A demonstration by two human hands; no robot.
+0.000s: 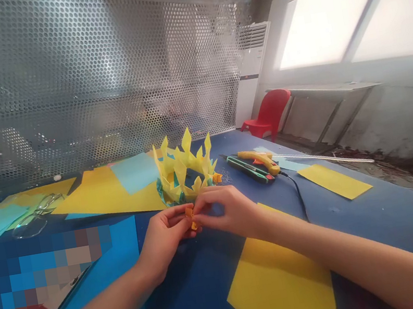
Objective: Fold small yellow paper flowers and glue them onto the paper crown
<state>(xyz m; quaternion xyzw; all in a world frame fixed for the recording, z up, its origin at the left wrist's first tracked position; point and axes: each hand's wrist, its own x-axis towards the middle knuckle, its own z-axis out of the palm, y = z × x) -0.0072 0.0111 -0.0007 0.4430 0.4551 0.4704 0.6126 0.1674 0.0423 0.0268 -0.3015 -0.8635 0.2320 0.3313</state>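
Both hands meet over the blue table, around a small folded orange paper piece [190,213]. My left hand [168,234] pinches it from the left side, fingers closed. From the right, my right hand [226,209] grips the same piece between thumb and fingertips. Just behind them stands a yellow paper crown [179,167] with pointed tips and a teal band around its base. A small orange folded shape [217,178] sits on the crown's right side. Fingers cover part of the held paper.
A yellow hot glue gun [258,159] and a green utility knife [247,169] lie right of the crown. Yellow sheets [287,283], blue sheets [122,253] and eyeglasses [37,217] are spread about. A perforated metal screen [79,81] borders the back; a red chair [268,112] stands beyond.
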